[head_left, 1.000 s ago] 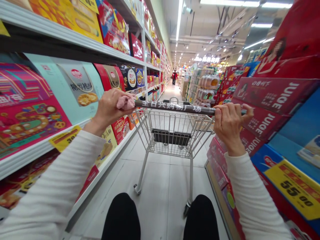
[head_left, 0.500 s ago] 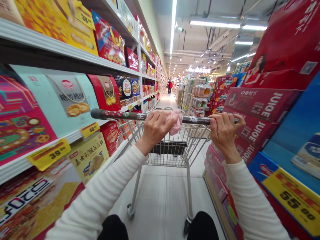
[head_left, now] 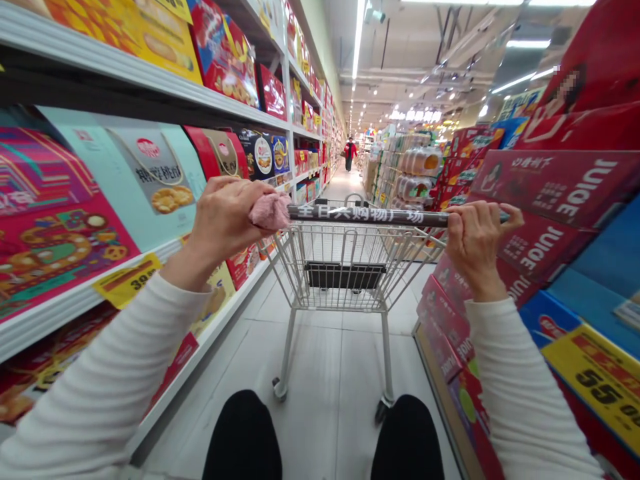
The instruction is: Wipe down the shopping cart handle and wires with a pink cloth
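Note:
A shopping cart (head_left: 340,267) of grey wire stands before me, its dark handlebar (head_left: 370,214) printed with white characters. My left hand (head_left: 227,210) is closed round a pink cloth (head_left: 271,211) at the left end of the bar. The cloth bulges out beside the thumb, and the bar's left end is hidden behind hand and cloth. Near the opposite end, my right hand (head_left: 477,233) wraps round the handlebar, with one finger stretched along it. No goods show in the wire basket.
Shelves (head_left: 240,110) of boxed gifts run along the left, with a yellow price tag (head_left: 127,279). Stacked red juice cartons (head_left: 555,187) rise close on the right. A person in red (head_left: 349,153) is far down the tiled aisle (head_left: 320,387).
My left hand has slid with the pink cloth along the handlebar, from near its middle to its left end. My right hand keeps its grip. The cart stands slightly further right in view.

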Available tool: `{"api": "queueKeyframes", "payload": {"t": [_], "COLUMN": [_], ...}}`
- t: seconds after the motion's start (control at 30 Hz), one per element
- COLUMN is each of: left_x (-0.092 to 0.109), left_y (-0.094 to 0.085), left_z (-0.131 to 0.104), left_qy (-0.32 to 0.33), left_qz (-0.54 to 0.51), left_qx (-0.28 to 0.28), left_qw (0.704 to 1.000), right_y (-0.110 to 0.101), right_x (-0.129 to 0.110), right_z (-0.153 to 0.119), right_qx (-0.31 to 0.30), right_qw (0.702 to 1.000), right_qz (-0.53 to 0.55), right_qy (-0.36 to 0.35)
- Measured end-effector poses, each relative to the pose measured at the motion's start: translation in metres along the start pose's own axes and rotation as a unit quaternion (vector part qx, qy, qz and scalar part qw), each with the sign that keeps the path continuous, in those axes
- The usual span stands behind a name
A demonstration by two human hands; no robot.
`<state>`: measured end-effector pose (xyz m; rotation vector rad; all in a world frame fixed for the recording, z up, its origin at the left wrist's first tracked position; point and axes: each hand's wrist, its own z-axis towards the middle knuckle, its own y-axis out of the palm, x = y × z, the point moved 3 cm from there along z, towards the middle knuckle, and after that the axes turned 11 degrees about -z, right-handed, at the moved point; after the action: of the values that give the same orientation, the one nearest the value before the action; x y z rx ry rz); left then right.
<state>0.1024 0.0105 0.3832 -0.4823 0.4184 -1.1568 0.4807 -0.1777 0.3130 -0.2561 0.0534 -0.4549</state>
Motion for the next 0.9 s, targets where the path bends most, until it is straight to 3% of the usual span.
{"api": "queueKeyframes", "payload": {"t": [0.23,0.43,0.5,0.6,0.8,0.9], "left_x": [-0.007,0.019,0.033,0.057,0.111,0.113], "left_y": [-0.017,-0.016,-0.013,-0.002,0.032,0.033], "left_z": [-0.003,0.007,0.009,0.012,0.017,0.027], "left_qy": [-0.035,-0.035,-0.03,-0.012,-0.03,-0.002], "left_qz": [-0.028,-0.017,0.006,0.038,0.047,0.023], "left_qx": [-0.023,-0.051,-0.06,-0.059,0.041,-0.004], "left_qw": [0.999,0.998,0.998,0.997,0.998,1.0], "right_y": [-0.002,0.021,0.022,0.012,-0.002,-0.001], "right_x": [0.01,0.034,0.031,-0.005,-0.129,-0.144], "right_z": [0.001,0.006,0.006,0.006,0.01,0.012], "right_qx": [-0.035,-0.045,-0.046,-0.045,-0.065,-0.051], "right_qw": [0.999,0.998,0.998,0.998,0.988,0.985], "right_qz": [0.035,0.006,0.003,0.015,0.136,0.166], "right_qy": [-0.015,0.041,0.05,0.036,-0.026,-0.008]}}
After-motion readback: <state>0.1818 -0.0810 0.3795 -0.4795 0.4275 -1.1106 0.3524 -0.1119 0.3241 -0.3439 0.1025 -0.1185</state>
